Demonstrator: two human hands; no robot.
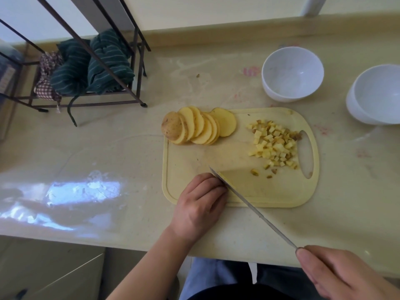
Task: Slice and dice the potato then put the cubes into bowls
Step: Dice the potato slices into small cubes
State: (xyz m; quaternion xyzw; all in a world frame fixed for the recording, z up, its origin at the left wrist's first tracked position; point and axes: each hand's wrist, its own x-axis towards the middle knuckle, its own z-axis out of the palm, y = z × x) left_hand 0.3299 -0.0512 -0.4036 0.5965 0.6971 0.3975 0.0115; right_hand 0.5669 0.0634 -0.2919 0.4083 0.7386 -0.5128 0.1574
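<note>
A glossy beige stone counter (108,148) runs to a raised lip below a pale wall (194,9). Bright light glares off its near left surface. A dark thin-barred metal rack (138,68) at far left holds crumpled green striped cloths (104,61).

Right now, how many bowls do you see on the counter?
2. One white bowl stands beyond the cutting board's far right corner; the other bowl sits further right, cut off by the frame edge. Both look empty.
</note>
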